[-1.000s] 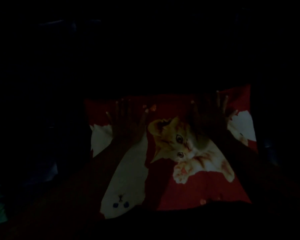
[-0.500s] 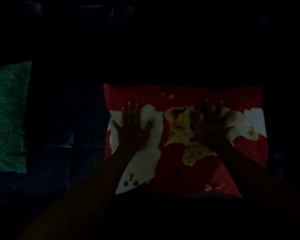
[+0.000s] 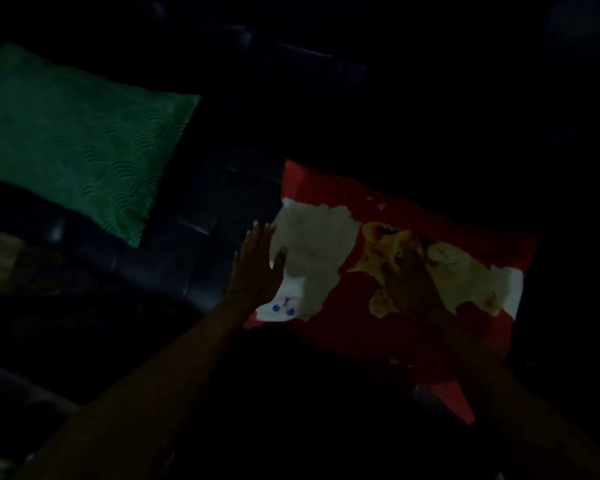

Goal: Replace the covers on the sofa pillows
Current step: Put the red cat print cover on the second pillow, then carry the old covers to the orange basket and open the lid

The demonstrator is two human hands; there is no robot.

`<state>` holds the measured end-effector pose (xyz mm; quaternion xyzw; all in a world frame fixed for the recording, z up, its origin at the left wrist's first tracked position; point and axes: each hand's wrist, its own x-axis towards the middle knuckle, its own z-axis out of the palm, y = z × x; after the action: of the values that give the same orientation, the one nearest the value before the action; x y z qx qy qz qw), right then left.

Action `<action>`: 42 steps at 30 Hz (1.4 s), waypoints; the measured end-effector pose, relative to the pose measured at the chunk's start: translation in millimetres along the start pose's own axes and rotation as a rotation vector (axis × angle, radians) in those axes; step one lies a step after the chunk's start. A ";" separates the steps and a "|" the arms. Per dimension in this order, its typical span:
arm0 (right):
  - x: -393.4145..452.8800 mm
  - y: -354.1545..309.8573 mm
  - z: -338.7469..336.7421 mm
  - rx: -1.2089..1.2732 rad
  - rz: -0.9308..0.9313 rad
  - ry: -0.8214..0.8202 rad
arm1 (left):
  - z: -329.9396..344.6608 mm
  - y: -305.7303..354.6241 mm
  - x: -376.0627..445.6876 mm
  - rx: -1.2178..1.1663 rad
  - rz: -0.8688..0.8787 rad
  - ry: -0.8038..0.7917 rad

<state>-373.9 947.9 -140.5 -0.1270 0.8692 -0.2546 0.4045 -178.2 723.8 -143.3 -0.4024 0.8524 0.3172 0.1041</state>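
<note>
Very dim. Red kitten-print pillow point(image 3: 378, 327) lying flat on the dark sofa seat point(image 3: 194, 216), right of centre, with a white kitten and an orange kitten printed across the cover. Left hand point(image 3: 257, 268) flat at the pillow's left edge, fingers straight and together, thumb spread onto the white print; grasping nothing. Right hand point(image 3: 409, 285) laid palm-down on the orange kitten, looking flat and pressing rather than gripping, though too dark to tell the fingers for certain. Green pillow point(image 3: 73, 140) with a scalloped embossed pattern resting well apart to the left, up against the sofa back, untouched.

Judged from the look: light and soft, cover thin and smooth, filling yielding under a palm, so likely to sag and fold if lifted by one point. Nothing fragile; no harm in squeezing or dropping. Slick fabric probably sliding over the filling, so flat palms good only for smoothing, not for lifting. Best taken by pinching two corners or gripping one side seam with both hands, fabric and filling together. Opening or zip side not made out in this light. Cover appears fully on.
</note>
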 end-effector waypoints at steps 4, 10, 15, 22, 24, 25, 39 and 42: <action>-22.2 -66.9 25.4 -0.050 -0.113 -0.116 | -31.6 -36.3 -38.0 -0.189 -0.147 0.051; -63.7 -167.5 93.8 -0.193 -0.296 -0.294 | -80.5 -100.0 -109.0 -0.335 -0.360 0.296; -95.4 -249.0 164.6 -0.381 -0.474 -0.491 | -101.8 -163.8 -177.5 -0.449 -0.580 0.444; -158.5 -336.5 301.2 -0.767 -0.657 -0.797 | -112.2 -228.7 -283.5 -0.713 -0.938 0.720; -184.6 -354.3 342.0 -0.849 -0.729 -0.875 | -107.5 -246.2 -314.9 -0.771 -1.028 0.790; -199.5 -361.8 362.1 -0.886 -0.761 -0.903 | -104.8 -253.9 -330.7 -0.800 -1.078 0.829; -368.4 -432.1 580.0 -1.327 -1.109 -1.111 | -106.6 -377.1 -466.2 -1.040 -1.541 1.161; -383.0 -439.0 635.1 -1.418 -1.143 -1.082 | -123.0 -413.8 -473.5 -1.046 -1.558 1.167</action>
<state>365.6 527.5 -1.6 -0.8205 0.3344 0.2490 0.3912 452.5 744.0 -31.9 -0.9114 0.0443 0.2475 -0.3259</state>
